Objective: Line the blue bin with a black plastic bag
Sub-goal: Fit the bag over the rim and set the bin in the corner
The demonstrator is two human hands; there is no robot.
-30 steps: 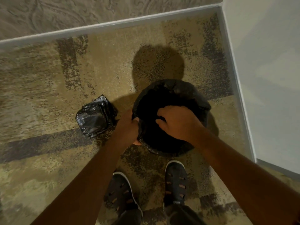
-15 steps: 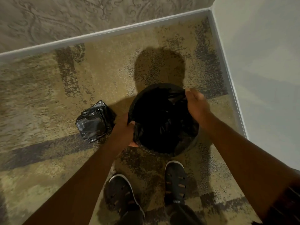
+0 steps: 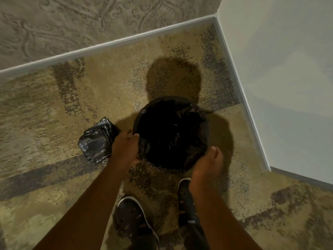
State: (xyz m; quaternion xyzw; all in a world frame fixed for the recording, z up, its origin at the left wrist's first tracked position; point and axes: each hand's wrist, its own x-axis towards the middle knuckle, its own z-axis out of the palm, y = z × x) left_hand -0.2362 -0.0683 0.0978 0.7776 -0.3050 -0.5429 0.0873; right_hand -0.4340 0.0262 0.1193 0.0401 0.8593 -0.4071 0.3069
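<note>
Bin (image 3: pixel 207 123): round, standing on patterned carpet (image 3: pixel 54 109) near a wall corner, its colour hidden by the bag. Black bag (image 3: pixel 171 134): inside the bin, edge folded over the rim. Left hand (image 3: pixel 126 147): clenched on the bag edge at the rim's left side. Right hand (image 3: pixel 207 166): at the near right rim, fingers curled; grip cannot be told. Folded spare bags (image 3: pixel 96 141): on carpet, left of the bin.

The right hand (image 3: pixel 207 165) is coming back from the far right rim of the round bin, where it was half a second ago, to the near right edge, fingers curled at the crinkled black plastic bag (image 3: pixel 171 130). The bag's mouth is now gaping wide, no longer covered by that hand.
</note>
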